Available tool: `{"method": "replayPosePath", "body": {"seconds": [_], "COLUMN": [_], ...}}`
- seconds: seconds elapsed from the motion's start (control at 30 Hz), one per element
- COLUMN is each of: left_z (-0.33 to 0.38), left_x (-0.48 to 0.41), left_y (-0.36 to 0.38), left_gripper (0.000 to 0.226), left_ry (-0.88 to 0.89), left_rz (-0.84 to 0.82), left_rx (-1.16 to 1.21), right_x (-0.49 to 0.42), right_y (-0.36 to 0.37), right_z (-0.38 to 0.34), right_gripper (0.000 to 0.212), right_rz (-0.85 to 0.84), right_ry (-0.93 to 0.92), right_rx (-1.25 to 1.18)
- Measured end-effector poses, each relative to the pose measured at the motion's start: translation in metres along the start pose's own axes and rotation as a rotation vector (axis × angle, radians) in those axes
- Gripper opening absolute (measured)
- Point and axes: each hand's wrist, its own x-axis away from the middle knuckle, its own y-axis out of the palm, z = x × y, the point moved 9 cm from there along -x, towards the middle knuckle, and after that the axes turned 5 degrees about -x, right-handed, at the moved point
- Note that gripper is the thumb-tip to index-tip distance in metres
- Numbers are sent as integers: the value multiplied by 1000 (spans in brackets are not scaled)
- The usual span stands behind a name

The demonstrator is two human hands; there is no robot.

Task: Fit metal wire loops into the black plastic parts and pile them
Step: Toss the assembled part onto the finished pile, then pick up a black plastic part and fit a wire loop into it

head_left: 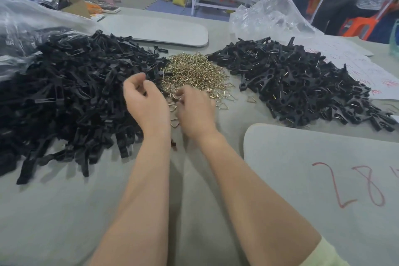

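A heap of brass-coloured wire loops (194, 71) lies in the middle of the grey table (108, 211). To its left spreads a big pile of bare black plastic parts (71, 97). To its right is a pile of black parts with wire loops fitted (306, 84). My left hand (146, 103) hovers at the left pile's inner edge with its fingers curled; whether it holds a part is hidden. My right hand (195, 112), blurred, reaches with curled fingers into the near edge of the loops. Loose loops (222, 106) lie scattered around it.
A grey board marked with red digits (323, 179) lies at the near right, another grey board (159, 28) at the back. Clear plastic bags (267, 17) sit behind both piles. White papers (367, 71) lie at the far right. People stand beyond the table at the upper right.
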Motion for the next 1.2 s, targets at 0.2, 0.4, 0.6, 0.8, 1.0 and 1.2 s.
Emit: {"method": "replayPosePath", "body": {"seconds": [0.2, 0.4, 0.6, 0.8, 1.0, 1.2], "left_z": [-18, -35, -37, -31, -1, -32], "left_x": [13, 18, 15, 12, 24, 49], "left_y": [36, 40, 40, 39, 51, 85], "left_gripper": [38, 38, 32, 19, 20, 16], "left_ry": [193, 197, 227, 246, 285, -116], "left_rz": [-364, -509, -449, -377, -426, -732], "left_rx": [-834, -1194, -1254, -1142, -463, -30], "right_x": [13, 46, 40, 36, 35, 31], "right_y": [-56, -45, -45, -44, -45, -47], "right_z": [72, 109, 104, 96, 91, 87], "right_gripper": [19, 19, 19, 24, 23, 33], "right_rz": [145, 124, 98, 89, 121, 79], "right_ry": [372, 602, 544, 515, 511, 425], "right_rx": [-864, -1011, -1081, -1044, -1176, -1056]}}
